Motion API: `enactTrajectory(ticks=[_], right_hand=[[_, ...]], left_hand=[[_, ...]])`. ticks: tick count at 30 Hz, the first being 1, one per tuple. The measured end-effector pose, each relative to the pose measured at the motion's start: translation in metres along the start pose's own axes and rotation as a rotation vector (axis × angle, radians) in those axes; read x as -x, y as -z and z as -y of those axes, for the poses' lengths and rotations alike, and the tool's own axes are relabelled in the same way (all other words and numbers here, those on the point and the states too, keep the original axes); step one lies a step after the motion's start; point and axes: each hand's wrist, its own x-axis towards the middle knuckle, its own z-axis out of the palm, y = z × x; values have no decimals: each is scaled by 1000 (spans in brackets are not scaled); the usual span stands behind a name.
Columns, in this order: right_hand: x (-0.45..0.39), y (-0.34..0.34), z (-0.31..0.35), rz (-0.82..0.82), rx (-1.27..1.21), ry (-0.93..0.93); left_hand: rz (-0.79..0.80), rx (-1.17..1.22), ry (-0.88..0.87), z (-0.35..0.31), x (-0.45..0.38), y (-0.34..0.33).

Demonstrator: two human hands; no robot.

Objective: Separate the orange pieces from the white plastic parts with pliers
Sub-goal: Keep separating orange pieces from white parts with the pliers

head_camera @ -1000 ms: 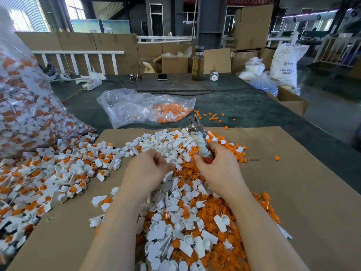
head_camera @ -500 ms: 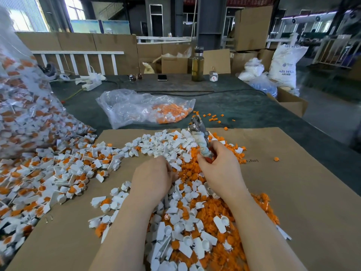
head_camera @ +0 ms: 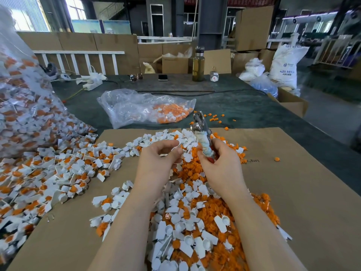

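Note:
My right hand grips the wrapped handles of the pliers, whose metal jaws point up and away. My left hand is raised just left of the pliers, thumb and fingers curled around a small white plastic part. Under both hands lies a mixed heap of loose orange pieces and emptied white parts on a cardboard sheet. To the left spreads a pile of white parts with orange inserts.
A large clear bag of unsorted parts leans at far left. A smaller clear bag holding orange pieces lies on the dark table beyond the cardboard. A bottle, phone and sunglasses stand at the back. An open carton sits at right.
My left hand dipped down into the pile, then rose again with a white part between its fingers. My right hand kept the pliers upright, nearly still.

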Motion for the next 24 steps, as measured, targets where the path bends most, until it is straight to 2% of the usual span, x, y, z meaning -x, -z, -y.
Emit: enactTrajectory(ticks=[9, 13, 19, 24], right_hand=[[1, -3, 0, -18, -85, 1], [2, -5, 2, -13, -141, -22], [3, -5, 3, -29, -82, 19], [3, -5, 4, -38, -73, 22]], left_hand=[[82, 300, 159, 0, 0, 3], [74, 306, 176, -1, 1, 0], [147, 350, 231, 0, 1, 1], [96, 460, 280, -3, 1, 1]])
